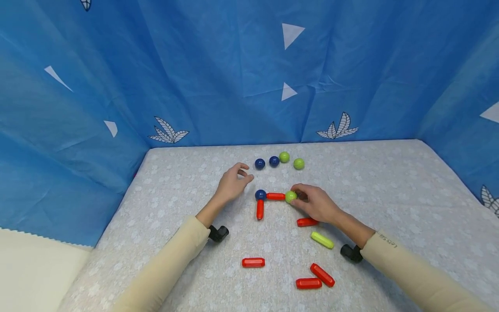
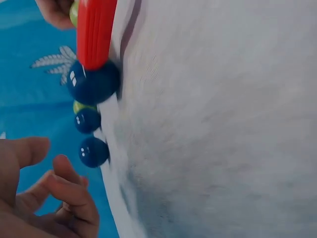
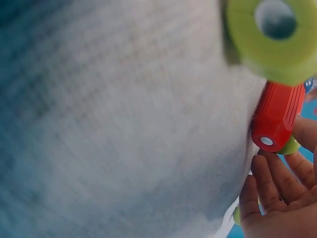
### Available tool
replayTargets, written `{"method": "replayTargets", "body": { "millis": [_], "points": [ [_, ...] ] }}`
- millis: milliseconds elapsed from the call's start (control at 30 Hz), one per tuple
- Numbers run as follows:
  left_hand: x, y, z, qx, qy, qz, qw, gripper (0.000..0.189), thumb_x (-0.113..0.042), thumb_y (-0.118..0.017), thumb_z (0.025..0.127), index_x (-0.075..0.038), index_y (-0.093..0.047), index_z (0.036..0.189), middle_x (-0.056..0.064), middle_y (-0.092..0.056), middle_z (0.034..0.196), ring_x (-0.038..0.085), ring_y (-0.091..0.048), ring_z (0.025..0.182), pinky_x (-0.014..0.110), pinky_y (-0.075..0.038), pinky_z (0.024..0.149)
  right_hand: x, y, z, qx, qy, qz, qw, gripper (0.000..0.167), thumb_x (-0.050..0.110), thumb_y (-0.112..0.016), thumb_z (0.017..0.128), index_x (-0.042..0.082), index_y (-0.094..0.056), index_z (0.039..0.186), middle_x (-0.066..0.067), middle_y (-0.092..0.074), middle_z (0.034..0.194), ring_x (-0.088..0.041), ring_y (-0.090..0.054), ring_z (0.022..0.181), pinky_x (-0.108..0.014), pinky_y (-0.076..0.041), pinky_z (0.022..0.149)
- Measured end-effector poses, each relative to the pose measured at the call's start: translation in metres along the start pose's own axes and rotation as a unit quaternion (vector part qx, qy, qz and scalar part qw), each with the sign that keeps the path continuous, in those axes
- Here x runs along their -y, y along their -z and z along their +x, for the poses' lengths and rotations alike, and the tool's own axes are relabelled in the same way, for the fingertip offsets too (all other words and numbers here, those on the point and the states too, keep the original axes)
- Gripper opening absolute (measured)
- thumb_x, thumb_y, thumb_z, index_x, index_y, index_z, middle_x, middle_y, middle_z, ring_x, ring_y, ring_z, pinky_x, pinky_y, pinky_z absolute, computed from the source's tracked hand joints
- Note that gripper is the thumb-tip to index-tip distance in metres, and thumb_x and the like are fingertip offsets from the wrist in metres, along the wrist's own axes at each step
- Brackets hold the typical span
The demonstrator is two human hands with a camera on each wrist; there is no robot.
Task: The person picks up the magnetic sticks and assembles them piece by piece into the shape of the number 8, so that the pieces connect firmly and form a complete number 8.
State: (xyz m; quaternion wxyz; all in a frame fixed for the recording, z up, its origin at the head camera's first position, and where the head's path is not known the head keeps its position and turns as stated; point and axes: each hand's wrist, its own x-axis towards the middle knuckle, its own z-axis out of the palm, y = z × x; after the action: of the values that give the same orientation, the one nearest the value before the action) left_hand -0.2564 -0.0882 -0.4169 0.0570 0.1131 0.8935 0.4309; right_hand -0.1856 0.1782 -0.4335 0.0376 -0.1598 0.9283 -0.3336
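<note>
On the desk [image 1: 390,182], the green ball [image 1: 290,197] was pinched by the right grip [image 1: 316,203] against the red rod [image 1: 275,196]; nothing was held by the loosely parted left grip [image 1: 231,184]. Straight alignment was advisable.

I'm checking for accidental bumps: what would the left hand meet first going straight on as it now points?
Probably the leftmost blue ball in the far row; the left hand points roughly toward it, though height and depth are unclear.
</note>
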Motion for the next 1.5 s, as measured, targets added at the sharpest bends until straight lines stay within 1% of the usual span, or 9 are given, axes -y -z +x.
{"method": "replayTargets", "body": {
  "millis": [133,233,367,567,867,1033,1267,1433,1500],
  "points": [
    [-0.005,-0.005,0.023,-0.004,-0.016,0.030,0.9994,0.042,-0.024,-0.062,0.099,-0.009,-0.055,0.137,0.017,-0.061,0.124,0.031,-0.061,0.100,0.045,-0.048,0.082,-0.001,0.000,-0.001,-0.004,-0.003,-0.005,1.0000,0.030,0.015,-0.068,0.095,0.004,-0.063,0.122,-0.005,-0.066,0.106,-0.021,-0.060,0.093,-0.044,-0.050,0.084],
    [-0.008,-0.007,0.036,0.004,-0.014,0.045,0.9989,0.043,-0.023,-0.062,0.099,-0.012,-0.055,0.139,0.016,-0.059,0.127,0.032,-0.059,0.108,0.047,-0.048,0.086,-0.001,0.000,0.000,-0.005,0.000,-0.004,1.0000,0.030,0.015,-0.068,0.095,0.004,-0.063,0.122,-0.005,-0.066,0.105,-0.021,-0.059,0.092,-0.043,-0.050,0.084],
    [-0.009,-0.009,0.047,0.021,-0.003,0.066,0.9976,0.043,-0.024,-0.062,0.099,-0.015,-0.055,0.140,0.014,-0.058,0.131,0.030,-0.057,0.114,0.046,-0.047,0.090,-0.001,-0.001,0.001,-0.004,0.006,-0.002,1.0000,0.030,0.016,-0.068,0.095,0.004,-0.063,0.122,-0.004,-0.066,0.104,-0.021,-0.059,0.091,-0.043,-0.050,0.083],
    [-0.007,-0.013,0.057,0.039,0.001,0.102,0.9940,0.043,-0.024,-0.062,0.099,-0.016,-0.056,0.140,0.015,-0.058,0.131,0.030,-0.055,0.118,0.047,-0.045,0.095,0.000,-0.002,0.002,-0.001,0.002,-0.005,1.0000,0.030,0.016,-0.068,0.095,0.004,-0.063,0.122,-0.004,-0.065,0.104,-0.021,-0.058,0.090,-0.042,-0.050,0.083],
    [-0.003,-0.019,0.064,0.045,0.012,0.122,0.9914,0.040,-0.028,-0.064,0.097,-0.016,-0.059,0.135,0.014,-0.059,0.130,0.029,-0.055,0.118,0.045,-0.044,0.097,0.000,-0.003,0.002,0.000,-0.002,-0.004,1.0000,0.031,0.016,-0.069,0.094,0.005,-0.063,0.122,-0.004,-0.065,0.104,-0.021,-0.058,0.091,-0.042,-0.050,0.084],
    [-0.002,-0.019,0.064,0.036,0.005,0.123,0.9917,0.041,-0.029,-0.066,0.096,-0.013,-0.060,0.133,0.013,-0.060,0.128,0.029,-0.056,0.116,0.045,-0.044,0.097,-0.001,-0.002,0.002,-0.002,-0.002,-0.004,1.0000,0.030,0.015,-0.069,0.094,0.005,-0.063,0.122,-0.003,-0.065,0.102,-0.020,-0.058,0.090,-0.041,-0.050,0.083],
    [0.003,-0.017,0.062,0.002,0.016,0.098,0.9951,0.038,-0.028,-0.069,0.094,-0.011,-0.063,0.127,0.007,-0.065,0.122,0.026,-0.057,0.114,0.042,-0.043,0.097,-0.001,-0.002,0.002,-0.002,0.000,-0.004,1.0000,0.031,0.015,-0.069,0.094,0.005,-0.063,0.122,-0.003,-0.065,0.103,-0.020,-0.057,0.090,-0.041,-0.050,0.083],
    [0.007,-0.015,0.060,-0.001,0.015,0.084,0.9963,0.038,-0.030,-0.070,0.094,-0.011,-0.062,0.126,0.007,-0.064,0.122,0.027,-0.057,0.115,0.042,-0.043,0.097,-0.001,-0.002,0.002,-0.003,-0.001,-0.005,1.0000,0.030,0.016,-0.069,0.094,0.005,-0.063,0.122,-0.003,-0.065,0.103,-0.020,-0.057,0.090,-0.041,-0.050,0.084],
    [0.007,-0.014,0.056,0.002,0.010,0.077,0.9970,0.039,-0.031,-0.070,0.094,-0.010,-0.063,0.125,0.008,-0.065,0.121,0.027,-0.056,0.115,0.042,-0.043,0.097,-0.001,-0.002,0.002,-0.002,-0.003,-0.006,1.0000,0.030,0.016,-0.069,0.094,0.005,-0.063,0.122,-0.003,-0.065,0.104,-0.020,-0.058,0.091,-0.042,-0.050,0.084]
  ]
}}
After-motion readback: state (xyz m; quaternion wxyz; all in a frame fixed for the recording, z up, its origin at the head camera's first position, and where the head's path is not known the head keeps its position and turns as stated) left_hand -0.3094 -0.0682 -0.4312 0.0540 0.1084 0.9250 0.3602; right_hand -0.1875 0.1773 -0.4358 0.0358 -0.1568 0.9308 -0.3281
